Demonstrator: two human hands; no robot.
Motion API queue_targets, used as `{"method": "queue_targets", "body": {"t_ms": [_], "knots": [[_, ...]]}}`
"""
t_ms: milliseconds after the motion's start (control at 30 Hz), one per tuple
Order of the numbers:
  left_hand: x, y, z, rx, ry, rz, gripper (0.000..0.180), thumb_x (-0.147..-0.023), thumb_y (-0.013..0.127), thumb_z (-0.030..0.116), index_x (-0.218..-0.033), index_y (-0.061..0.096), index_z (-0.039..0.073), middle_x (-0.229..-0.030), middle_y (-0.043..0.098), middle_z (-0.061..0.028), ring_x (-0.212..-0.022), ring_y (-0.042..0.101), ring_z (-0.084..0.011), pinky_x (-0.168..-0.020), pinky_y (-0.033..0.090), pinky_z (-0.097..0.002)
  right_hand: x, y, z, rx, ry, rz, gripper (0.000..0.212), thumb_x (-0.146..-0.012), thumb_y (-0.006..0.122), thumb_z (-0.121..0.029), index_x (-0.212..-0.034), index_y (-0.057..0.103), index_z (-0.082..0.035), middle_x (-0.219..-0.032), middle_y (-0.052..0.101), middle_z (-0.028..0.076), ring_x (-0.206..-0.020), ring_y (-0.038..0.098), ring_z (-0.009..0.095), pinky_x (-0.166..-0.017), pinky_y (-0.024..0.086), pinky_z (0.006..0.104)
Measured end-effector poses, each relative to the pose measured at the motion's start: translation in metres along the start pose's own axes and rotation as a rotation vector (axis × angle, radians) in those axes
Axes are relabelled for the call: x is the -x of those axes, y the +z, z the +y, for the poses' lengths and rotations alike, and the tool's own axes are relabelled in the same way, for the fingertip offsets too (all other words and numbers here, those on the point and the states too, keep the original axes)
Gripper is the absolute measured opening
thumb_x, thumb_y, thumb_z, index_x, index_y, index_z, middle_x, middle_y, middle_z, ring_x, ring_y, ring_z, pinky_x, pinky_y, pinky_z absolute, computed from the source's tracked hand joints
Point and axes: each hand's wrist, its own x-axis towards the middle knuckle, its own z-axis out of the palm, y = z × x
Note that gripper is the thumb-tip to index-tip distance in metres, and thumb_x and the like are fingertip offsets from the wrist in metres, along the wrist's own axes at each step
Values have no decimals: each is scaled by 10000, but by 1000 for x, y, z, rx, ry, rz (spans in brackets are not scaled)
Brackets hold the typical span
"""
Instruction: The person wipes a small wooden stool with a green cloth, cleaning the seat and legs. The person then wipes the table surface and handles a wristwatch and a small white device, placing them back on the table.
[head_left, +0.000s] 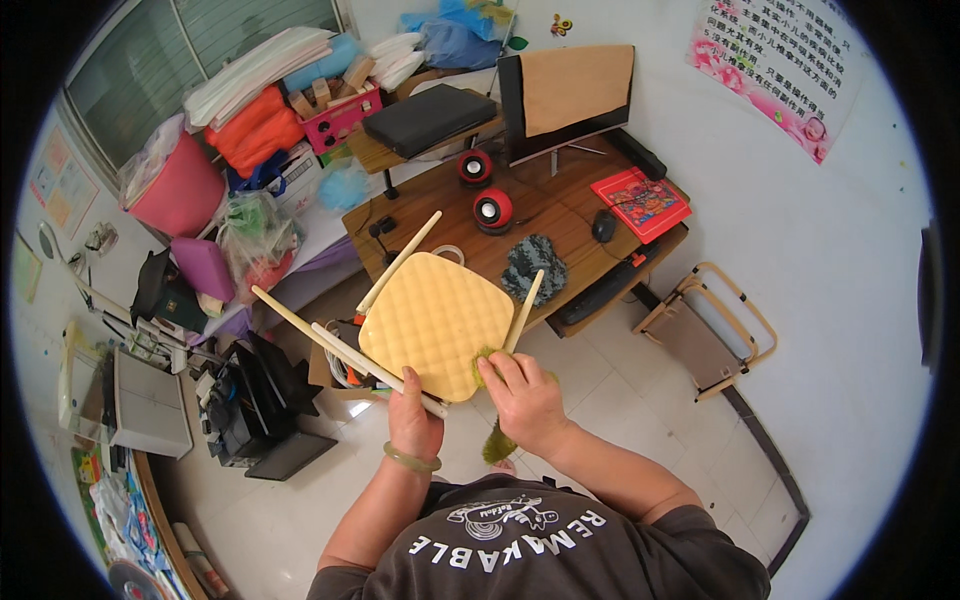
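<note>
Head view: stool [435, 325], wooden desk [556, 212], tiled floor [640, 435].

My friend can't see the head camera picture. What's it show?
A person's left hand grips a cream leg of a yellow stool; the right hand holds a green cloth against its seat. Beyond stands a wooden desk with a monitor.

The stool [440, 322] is looking like smooth plastic with a soft sheen, its seat swelling in quilted relief, while the rag [498, 445] is showing a rough, fuzzy pile. The desk [562, 218] is showing faintly glossy wood grain, and the speakers [493, 208] are shining like hard plastic. The shirt [630, 560] is looking like matt cloth, the bangle [411, 461] is gleaming smoothly, and the floor tiles [640, 420] are catching light.
</note>
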Motion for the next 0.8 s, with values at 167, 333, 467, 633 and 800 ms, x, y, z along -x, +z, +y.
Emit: {"method": "queue_targets", "body": {"t_ms": [167,333,467,633,800], "knots": [[-8,-3,-18,13,-90,13,509,-1001,529,346,-1364,409,10,-1300,549,-114,-1159,556,-240,-981,460,-385,3,6,-11,-39,-124,30,432,-744,572,-142,-1141,658,4,-1176,592,95,-1026,573,246,-746,508,295],[-16,-6,-22,1,-135,22,502,-988,557,346,-1340,434,10,-1274,562,-114,-1139,565,-233,-972,466,-382,13,20,-2,10,-140,1,380,-782,563,-108,-1131,669,-4,-1212,588,82,-1135,556,261,-751,510,301],[-34,-16,-20,-25,-147,24,505,-980,580,314,-1350,432,3,-1280,562,-107,-1156,562,-230,-979,465,-383,16,24,19,48,-21,-42,385,-780,567,-82,-1147,653,-6,-1201,601,84,-1106,569,256,-747,514,309],[-67,-30,-19,-16,-198,-27,533,-974,594,291,-1379,409,-1,-1314,545,-103,-1184,552,-238,-996,458,-396,20,27,39,-35,198,-24,406,-734,572,-52,-1135,631,-16,-1176,603,80,-1022,576,258,-763,517,329],[-108,-50,-29,-34,-325,-152,551,-988,551,346,-1403,384,26,-1362,519,-116,-1235,529,-273,-1034,444,-429,14,21,56,-109,424,38,381,-737,622,17,-1117,624,-18,-1134,605,98,-954,573,302,-781,509,369]]}}
